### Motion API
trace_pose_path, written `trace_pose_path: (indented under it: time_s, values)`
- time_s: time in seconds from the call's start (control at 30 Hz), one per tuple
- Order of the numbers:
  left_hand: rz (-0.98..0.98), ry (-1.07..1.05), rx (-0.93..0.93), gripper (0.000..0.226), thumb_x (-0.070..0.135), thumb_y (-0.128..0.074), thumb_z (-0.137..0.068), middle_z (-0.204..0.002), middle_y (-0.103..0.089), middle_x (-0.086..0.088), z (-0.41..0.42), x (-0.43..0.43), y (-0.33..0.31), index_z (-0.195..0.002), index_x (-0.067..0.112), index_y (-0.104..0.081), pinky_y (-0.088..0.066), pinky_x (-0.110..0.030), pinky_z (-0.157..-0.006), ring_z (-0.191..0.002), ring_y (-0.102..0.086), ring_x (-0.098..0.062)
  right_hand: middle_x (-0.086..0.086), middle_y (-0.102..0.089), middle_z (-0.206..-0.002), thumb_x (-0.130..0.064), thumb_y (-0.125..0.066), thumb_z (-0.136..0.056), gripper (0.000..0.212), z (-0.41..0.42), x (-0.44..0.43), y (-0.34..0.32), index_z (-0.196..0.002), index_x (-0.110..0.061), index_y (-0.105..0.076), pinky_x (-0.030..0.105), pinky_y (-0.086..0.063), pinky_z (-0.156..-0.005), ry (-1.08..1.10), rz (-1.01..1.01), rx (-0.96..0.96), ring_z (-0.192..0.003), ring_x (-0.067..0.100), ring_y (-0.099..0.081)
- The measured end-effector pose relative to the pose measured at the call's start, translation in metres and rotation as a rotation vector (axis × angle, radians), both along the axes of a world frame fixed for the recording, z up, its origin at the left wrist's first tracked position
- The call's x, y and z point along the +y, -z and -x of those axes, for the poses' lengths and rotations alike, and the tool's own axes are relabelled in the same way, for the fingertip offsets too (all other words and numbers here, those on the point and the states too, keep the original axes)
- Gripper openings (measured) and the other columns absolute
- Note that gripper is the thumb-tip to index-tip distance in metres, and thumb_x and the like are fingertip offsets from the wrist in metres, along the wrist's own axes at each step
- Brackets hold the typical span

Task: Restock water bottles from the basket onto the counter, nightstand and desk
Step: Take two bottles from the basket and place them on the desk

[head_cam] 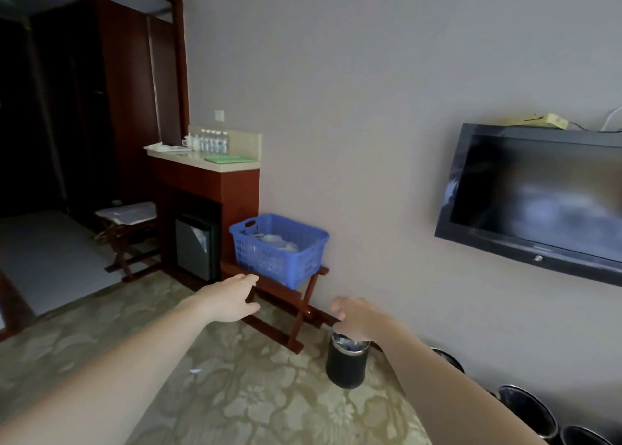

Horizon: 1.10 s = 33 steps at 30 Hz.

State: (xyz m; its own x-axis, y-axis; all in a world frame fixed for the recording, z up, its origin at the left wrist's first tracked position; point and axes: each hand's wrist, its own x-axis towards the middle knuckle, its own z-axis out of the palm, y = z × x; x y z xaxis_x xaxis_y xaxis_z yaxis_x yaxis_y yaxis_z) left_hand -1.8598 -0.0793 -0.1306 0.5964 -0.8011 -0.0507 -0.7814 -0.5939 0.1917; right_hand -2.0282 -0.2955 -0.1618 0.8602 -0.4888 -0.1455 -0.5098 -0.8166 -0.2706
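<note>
Left hand [232,298]: stretched forward in the middle of the frame, fingers straight and relaxed with the thumb apart, holding nothing.
Right hand [353,316]: lower and to the right of centre, palm down, fingers loosely curled and blurred, with nothing visible in them.
Basket [243,246]: blue plastic, just above and between the two hands in the picture. The left fingertips sit just below its lower left corner without touching it.
Water bottles in the basket [274,242]: a clear, crinkled heap inside. I can't count them through the blur.
Wooden rack [298,298]: dark red folding legs carrying the basket, standing against the wall and showing between the hands.
Black bin [346,365]: on the carpet right under the right hand. The hand overlaps its rim, and whether they touch I can't tell.
Counter [188,157]: left of centre, above and left of the basket, well apart from both hands.
Bottles on the counter [213,141]: a row standing upright at the back, beside white cups [188,140] and behind a green mat [229,159].
Mini fridge [193,246]: in the cabinet under the counter.
Television [538,202]: dark, hung on the wall at the right.
</note>
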Motion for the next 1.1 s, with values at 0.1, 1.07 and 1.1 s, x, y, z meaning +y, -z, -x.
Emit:
trace_pose_path:
  time_s: [0.1,1.07,1.1]
  values:
    - [0.021,-0.002,-0.012,0.07,0.046,-0.049,-0.096,-0.155,-0.029,0.007,-0.048,-0.03,-0.01,-0.154,0.022,-0.017,-0.045,-0.037,-0.101,-0.132,-0.044,-0.015,0.001,-0.056,-0.131,-0.024,-0.057,-0.089,0.047,-0.053,-0.031,-0.004,-0.135,-0.023,-0.048,0.034,-0.044,-0.099,-0.01,-0.035,-0.022,-0.119,0.023,-0.053]
    - [-0.054,-0.17,0.0,0.07,0.044,-0.048,-0.098,-0.154,-0.03,-0.001,-0.351,-0.279,-0.014,-0.154,0.019,-0.014,-0.043,-0.04,-0.104,-0.132,-0.044,-0.02,0.006,-0.048,-0.139,-0.025,-0.053,-0.093,0.052,-0.401,-0.31,-0.004,-0.142,-0.016,-0.04,0.036,-0.045,-0.098,-0.242,-0.01,0.035,-0.123,0.027,-0.051]
    - [-0.057,-0.175,0.005,0.071,0.044,-0.047,-0.098,-0.155,-0.029,0.0,-0.359,-0.289,-0.012,-0.155,0.019,-0.013,-0.043,-0.039,-0.104,-0.133,-0.043,-0.02,0.006,-0.048,-0.139,-0.025,-0.053,-0.093,0.053,-0.411,-0.321,-0.003,-0.143,-0.017,-0.039,0.036,-0.045,-0.098,-0.25,-0.02,0.04,-0.122,0.026,-0.052]
